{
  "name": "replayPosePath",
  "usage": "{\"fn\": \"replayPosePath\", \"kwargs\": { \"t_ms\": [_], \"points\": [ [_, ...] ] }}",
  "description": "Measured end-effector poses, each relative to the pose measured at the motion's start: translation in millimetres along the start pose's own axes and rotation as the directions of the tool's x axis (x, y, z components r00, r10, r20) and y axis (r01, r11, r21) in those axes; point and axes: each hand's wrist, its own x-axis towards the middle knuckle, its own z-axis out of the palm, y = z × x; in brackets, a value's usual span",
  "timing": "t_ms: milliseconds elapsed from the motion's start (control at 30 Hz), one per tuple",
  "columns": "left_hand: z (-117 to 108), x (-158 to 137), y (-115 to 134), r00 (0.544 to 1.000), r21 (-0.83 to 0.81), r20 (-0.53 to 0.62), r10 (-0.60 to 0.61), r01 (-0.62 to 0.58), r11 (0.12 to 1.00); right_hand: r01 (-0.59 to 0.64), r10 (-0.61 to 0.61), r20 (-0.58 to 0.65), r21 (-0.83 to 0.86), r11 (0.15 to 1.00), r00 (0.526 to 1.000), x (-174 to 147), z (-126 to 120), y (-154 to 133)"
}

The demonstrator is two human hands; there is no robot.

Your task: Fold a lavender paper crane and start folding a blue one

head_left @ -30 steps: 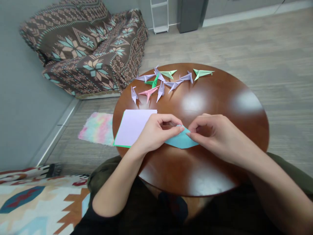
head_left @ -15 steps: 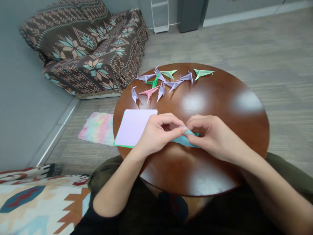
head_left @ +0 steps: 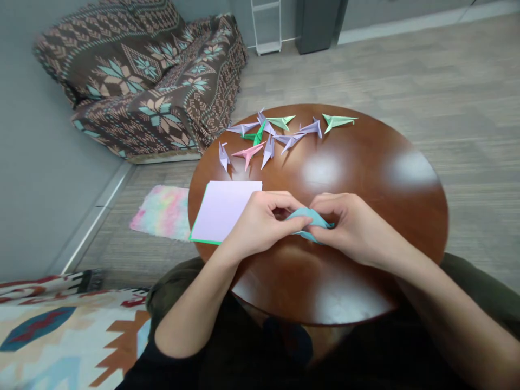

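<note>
Between my hands is a partly folded sheet of blue origami paper [head_left: 312,215], held over the near middle of the table. My left hand [head_left: 273,219] pinches its left side, with the thumb across the front. On the right, my right hand [head_left: 343,219] grips the other side between thumb and fingers. Some of the paper is covered by my fingers, so its exact folds cannot be made out. Left of my left hand lies a stack of square paper [head_left: 227,208], lilac on top with a green edge showing underneath.
Several folded paper birds stand along the far left of the round brown table [head_left: 377,189], among them a pink bird [head_left: 247,154], a dark green bird [head_left: 255,135] and a light green bird [head_left: 337,121]. A covered sofa [head_left: 162,103] and a fluffy rug [head_left: 160,211] are beyond.
The blue paper has opened upward between my fingers and shows a broader, curved face, where before it lay flatter and lower. Both hands have barely shifted.
</note>
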Motion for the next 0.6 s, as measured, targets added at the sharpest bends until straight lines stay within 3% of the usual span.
{"fn": "replayPosePath", "kwargs": {
  "t_ms": [267, 600],
  "points": [
    [0.4, -1.4, 1.1, 1.000, 0.015, 0.016, -0.001, 0.000, 1.000, 0.023, -0.021, 0.035, -0.082, 0.996, 0.999, 0.6, 1.2, -0.4],
    [3.5, -2.4, 2.2, 0.999, 0.014, 0.038, 0.005, -0.006, 1.000, -0.076, 0.093, 0.091, -0.176, 0.981, 0.991, 0.2, 2.0, -4.8]
  ]
}}
